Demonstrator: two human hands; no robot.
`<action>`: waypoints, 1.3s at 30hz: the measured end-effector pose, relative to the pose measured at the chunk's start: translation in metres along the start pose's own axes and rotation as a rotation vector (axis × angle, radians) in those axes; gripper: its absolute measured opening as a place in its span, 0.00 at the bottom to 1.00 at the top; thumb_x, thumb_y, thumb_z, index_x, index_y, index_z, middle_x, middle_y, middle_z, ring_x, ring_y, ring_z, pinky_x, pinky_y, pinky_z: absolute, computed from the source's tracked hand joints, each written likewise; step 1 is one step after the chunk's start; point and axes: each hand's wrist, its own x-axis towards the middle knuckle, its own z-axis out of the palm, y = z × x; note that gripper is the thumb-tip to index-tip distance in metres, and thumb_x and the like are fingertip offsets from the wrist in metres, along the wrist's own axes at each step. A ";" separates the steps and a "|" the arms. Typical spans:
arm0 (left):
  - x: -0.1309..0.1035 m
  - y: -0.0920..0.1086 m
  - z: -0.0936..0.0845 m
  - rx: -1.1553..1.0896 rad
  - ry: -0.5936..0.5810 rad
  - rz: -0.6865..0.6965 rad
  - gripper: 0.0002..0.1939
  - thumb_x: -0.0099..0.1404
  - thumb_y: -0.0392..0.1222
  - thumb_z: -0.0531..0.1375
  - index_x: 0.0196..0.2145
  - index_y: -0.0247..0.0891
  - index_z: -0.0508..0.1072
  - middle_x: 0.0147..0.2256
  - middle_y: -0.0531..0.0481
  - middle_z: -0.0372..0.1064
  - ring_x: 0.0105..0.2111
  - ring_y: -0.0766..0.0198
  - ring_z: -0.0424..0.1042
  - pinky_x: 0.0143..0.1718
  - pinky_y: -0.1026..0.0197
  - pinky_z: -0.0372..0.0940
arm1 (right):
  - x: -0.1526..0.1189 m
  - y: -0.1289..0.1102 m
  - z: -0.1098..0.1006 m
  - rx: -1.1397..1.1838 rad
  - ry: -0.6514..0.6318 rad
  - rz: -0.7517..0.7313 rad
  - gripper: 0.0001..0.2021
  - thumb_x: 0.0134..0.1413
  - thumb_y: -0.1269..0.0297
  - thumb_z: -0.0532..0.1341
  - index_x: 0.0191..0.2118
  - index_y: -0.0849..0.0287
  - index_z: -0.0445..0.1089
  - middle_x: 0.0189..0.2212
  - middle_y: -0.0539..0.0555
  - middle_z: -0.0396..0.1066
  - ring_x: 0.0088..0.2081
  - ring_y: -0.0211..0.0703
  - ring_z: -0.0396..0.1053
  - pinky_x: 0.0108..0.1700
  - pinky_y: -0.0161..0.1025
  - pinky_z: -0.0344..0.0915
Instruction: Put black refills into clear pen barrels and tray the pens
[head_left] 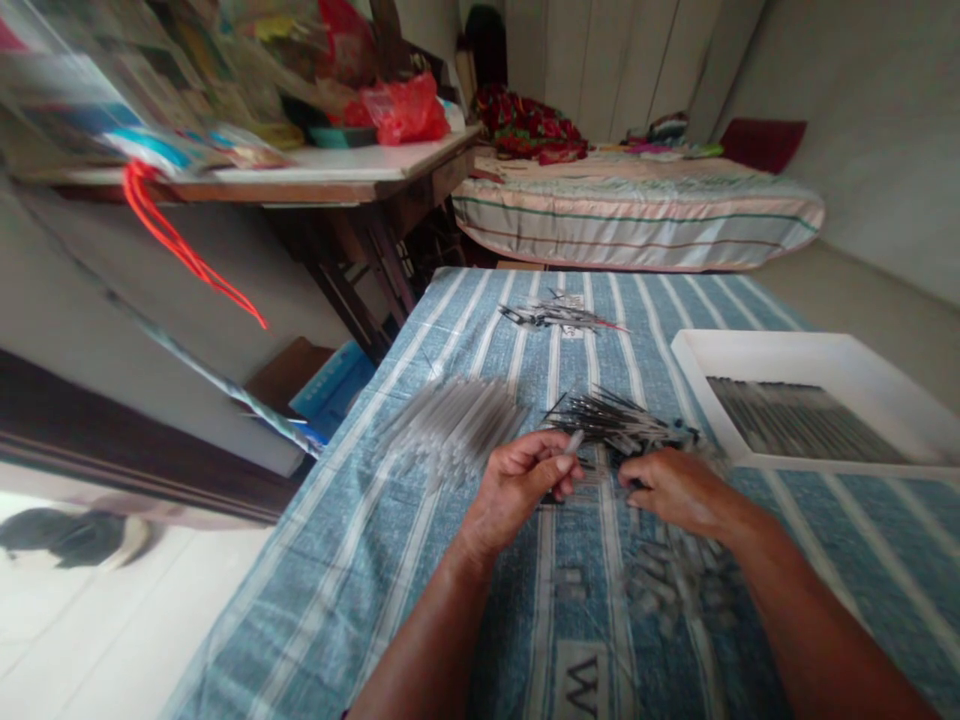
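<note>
My left hand (529, 480) is closed around a pale translucent tube, whose end pokes up between thumb and fingers. Just to its right, my right hand (671, 490) has its fingers bent together at the near edge of a pile of thin black rods (611, 412); what they grip is too blurred to tell. Left of my hands lies a heap of translucent grey tubes (457, 425). Small clear caps or short pieces (679, 585) are scattered below my right hand. A smaller bunch of thin dark pieces (559, 316) rests farther back.
The striped blue cloth (337, 600) covers the table. At the right stands a white tray (787, 345) holding a row of dark filled tubes (810, 420). A side desk (322, 175) with bags and a bed (637, 205) are beyond the table.
</note>
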 end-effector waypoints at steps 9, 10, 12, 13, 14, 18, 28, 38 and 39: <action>0.001 -0.002 -0.002 0.016 0.036 -0.035 0.10 0.59 0.42 0.61 0.37 0.34 0.72 0.26 0.51 0.71 0.21 0.72 0.64 0.24 0.68 0.58 | 0.001 0.000 0.000 0.032 0.077 -0.008 0.06 0.48 0.68 0.58 0.30 0.55 0.73 0.21 0.47 0.70 0.25 0.38 0.67 0.26 0.31 0.53; 0.001 -0.002 -0.003 0.002 0.050 -0.028 0.12 0.58 0.43 0.61 0.39 0.34 0.72 0.26 0.51 0.71 0.21 0.72 0.64 0.23 0.68 0.58 | 0.002 0.002 0.001 0.015 0.108 -0.004 0.06 0.50 0.68 0.57 0.30 0.54 0.73 0.22 0.48 0.71 0.26 0.38 0.68 0.28 0.31 0.54; 0.002 -0.003 -0.005 -0.017 0.070 -0.014 0.17 0.58 0.43 0.61 0.45 0.36 0.70 0.25 0.51 0.70 0.20 0.72 0.63 0.22 0.68 0.56 | 0.005 0.004 0.004 -0.034 0.171 0.024 0.08 0.52 0.67 0.56 0.31 0.54 0.74 0.25 0.50 0.74 0.29 0.40 0.70 0.29 0.32 0.57; 0.002 -0.003 -0.006 -0.019 0.070 -0.003 0.19 0.58 0.44 0.61 0.48 0.37 0.69 0.25 0.52 0.70 0.19 0.73 0.62 0.21 0.69 0.55 | 0.007 0.005 0.006 -0.065 0.202 0.044 0.09 0.53 0.66 0.56 0.33 0.53 0.74 0.26 0.50 0.74 0.29 0.41 0.71 0.29 0.32 0.57; 0.002 -0.003 -0.006 -0.015 0.064 0.010 0.21 0.59 0.44 0.61 0.50 0.38 0.68 0.24 0.52 0.70 0.19 0.73 0.62 0.21 0.69 0.55 | 0.008 0.005 0.008 -0.097 0.228 0.060 0.10 0.53 0.65 0.55 0.34 0.52 0.75 0.26 0.51 0.75 0.29 0.41 0.72 0.29 0.33 0.58; 0.000 -0.001 -0.004 0.026 0.032 0.030 0.22 0.59 0.44 0.60 0.51 0.40 0.68 0.24 0.53 0.69 0.19 0.73 0.61 0.20 0.69 0.53 | 0.013 0.000 0.015 -0.232 0.254 0.078 0.10 0.53 0.65 0.56 0.36 0.51 0.75 0.24 0.53 0.75 0.27 0.43 0.72 0.27 0.34 0.59; -0.001 -0.003 -0.003 0.115 -0.033 -0.054 0.19 0.59 0.44 0.59 0.48 0.38 0.71 0.23 0.52 0.69 0.19 0.72 0.59 0.20 0.68 0.52 | 0.014 -0.006 0.011 0.077 0.311 0.016 0.11 0.53 0.69 0.55 0.35 0.56 0.75 0.30 0.54 0.76 0.33 0.43 0.73 0.33 0.36 0.65; -0.001 -0.003 0.001 0.213 -0.100 -0.069 0.16 0.60 0.41 0.58 0.47 0.42 0.73 0.22 0.53 0.67 0.19 0.71 0.58 0.23 0.67 0.56 | -0.002 -0.018 0.000 0.861 0.376 -0.200 0.10 0.55 0.61 0.56 0.36 0.60 0.72 0.20 0.49 0.70 0.16 0.32 0.62 0.20 0.30 0.62; -0.001 -0.003 0.002 0.225 -0.107 -0.068 0.16 0.60 0.40 0.58 0.47 0.42 0.73 0.22 0.53 0.67 0.19 0.71 0.58 0.23 0.67 0.56 | -0.002 -0.018 0.000 0.854 0.369 -0.204 0.10 0.55 0.62 0.56 0.35 0.60 0.72 0.20 0.49 0.70 0.16 0.32 0.62 0.20 0.30 0.62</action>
